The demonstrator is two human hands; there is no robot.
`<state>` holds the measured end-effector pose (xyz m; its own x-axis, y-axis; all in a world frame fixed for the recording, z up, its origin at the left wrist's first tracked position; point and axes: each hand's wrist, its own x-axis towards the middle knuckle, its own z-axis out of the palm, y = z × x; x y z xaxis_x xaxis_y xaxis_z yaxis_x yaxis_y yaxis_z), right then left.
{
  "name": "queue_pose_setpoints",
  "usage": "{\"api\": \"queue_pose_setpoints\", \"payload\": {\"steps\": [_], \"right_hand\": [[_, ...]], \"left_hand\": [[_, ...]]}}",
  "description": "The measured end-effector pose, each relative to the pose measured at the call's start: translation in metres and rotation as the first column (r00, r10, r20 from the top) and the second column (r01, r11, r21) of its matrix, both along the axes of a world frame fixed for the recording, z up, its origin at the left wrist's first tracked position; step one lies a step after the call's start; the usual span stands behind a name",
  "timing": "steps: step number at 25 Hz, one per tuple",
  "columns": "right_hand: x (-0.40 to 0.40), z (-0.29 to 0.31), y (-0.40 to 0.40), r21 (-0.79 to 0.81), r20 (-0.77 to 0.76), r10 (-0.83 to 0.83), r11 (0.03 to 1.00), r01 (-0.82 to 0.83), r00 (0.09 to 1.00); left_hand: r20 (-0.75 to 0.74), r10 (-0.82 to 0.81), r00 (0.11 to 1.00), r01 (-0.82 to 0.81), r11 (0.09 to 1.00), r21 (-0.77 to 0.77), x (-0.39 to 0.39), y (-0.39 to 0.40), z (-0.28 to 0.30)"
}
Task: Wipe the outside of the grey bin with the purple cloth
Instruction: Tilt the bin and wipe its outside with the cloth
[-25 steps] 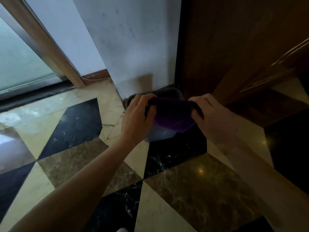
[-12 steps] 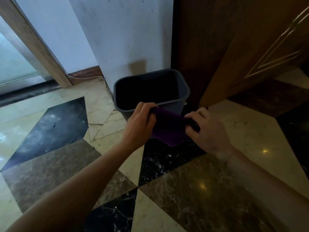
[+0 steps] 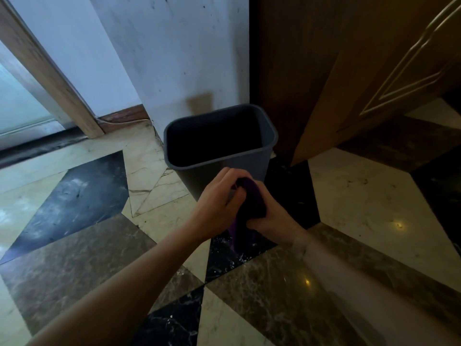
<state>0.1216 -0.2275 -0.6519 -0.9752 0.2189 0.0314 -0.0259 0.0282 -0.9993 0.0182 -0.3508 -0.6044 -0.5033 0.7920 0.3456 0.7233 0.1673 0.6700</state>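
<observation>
Two hands (image 3: 219,203) (image 3: 272,221) gripping purple cloth (image 3: 250,203), grey bin (image 3: 270,136) upright, interior dark

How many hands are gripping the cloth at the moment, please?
2. The left hand grips the cloth at its upper left, in front of the bin; the right hand grips its lower right.

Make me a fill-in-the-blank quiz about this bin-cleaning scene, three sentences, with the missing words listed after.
1. Both hands, the left hand and the right hand, grip a bunched cloth whose colour is ____.
2. The grey bin stands upright on the ____ floor.
3. Inside, the bin looks ____, with no rubbish showing.

Missing words: purple; marble; empty
</observation>
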Motion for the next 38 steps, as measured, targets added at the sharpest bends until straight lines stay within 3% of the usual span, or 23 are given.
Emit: {"api": "queue_pose_setpoints", "payload": {"steps": [3,6,7,9,11,13,16,20,23,28,31,34,38], "right_hand": [[-0.003,-0.012,-0.006,-0.137,0.019,-0.094,0.986,0.096,0.995],[0.003,-0.024,-0.003,-0.38,0.18,-0.139,0.903,0.199,0.974],[0.006,-0.028,0.0,-0.471,0.242,-0.136,0.849,0.239,0.961],[0.013,-0.033,0.008,-0.56,0.341,-0.117,0.772,0.302,0.933],[0.019,-0.033,0.014,-0.551,0.39,-0.119,0.764,0.335,0.913],[0.022,-0.028,0.017,-0.516,0.362,-0.157,0.787,0.338,0.919],[0.024,-0.014,0.012,-0.325,0.292,-0.226,0.89,0.319,0.929],[0.027,-0.005,0.005,-0.01,0.139,-0.331,0.942,0.335,0.934],[0.028,-0.003,-0.008,0.236,0.02,-0.514,0.836,0.495,0.858],[0.01,-0.005,-0.052,0.336,-0.231,-0.69,0.605,0.722,0.686],[-0.014,-0.007,-0.074,0.463,-0.267,-0.611,0.597,0.655,0.745],[-0.026,-0.018,-0.087,0.699,-0.161,-0.434,0.585,0.413,0.887],[-0.025,-0.033,-0.09,0.755,-0.142,-0.398,0.549,0.36,0.906]], "left_hand": [[0.011,-0.003,1.0,0.004,1.0,-0.03,0.003,0.008,-0.008],[-0.046,-0.012,0.999,0.005,0.988,-0.153,-0.011,0.011,-0.01],[-0.161,0.021,0.987,-0.054,0.978,-0.201,-0.024,0.009,-0.01],[-0.484,0.096,0.87,-0.255,0.927,-0.275,-0.06,0.001,-0.012],[-0.621,0.097,0.777,-0.409,0.829,-0.382,-0.093,-0.01,-0.014],[-0.625,0.017,0.781,-0.408,0.771,-0.488,-0.111,-0.018,-0.019],[-0.618,-0.062,0.783,-0.337,0.793,-0.507,-0.116,-0.015,-0.019],[-0.623,-0.011,0.782,-0.324,0.847,-0.422,-0.098,-0.003,-0.004],[-0.539,0.113,0.835,-0.362,0.85,-0.384,-0.083,-0.011,0.008],[-0.192,0.298,0.935,-0.353,0.834,-0.424,-0.047,-0.038,0.003],[-0.05,0.359,0.932,-0.349,0.851,-0.392,-0.028,-0.053,-0.006],[0.06,0.418,0.906,-0.365,0.847,-0.387,-0.021,-0.065,-0.009],[0.204,0.442,0.873,-0.357,0.867,-0.349,-0.015,-0.07,-0.005]]}}
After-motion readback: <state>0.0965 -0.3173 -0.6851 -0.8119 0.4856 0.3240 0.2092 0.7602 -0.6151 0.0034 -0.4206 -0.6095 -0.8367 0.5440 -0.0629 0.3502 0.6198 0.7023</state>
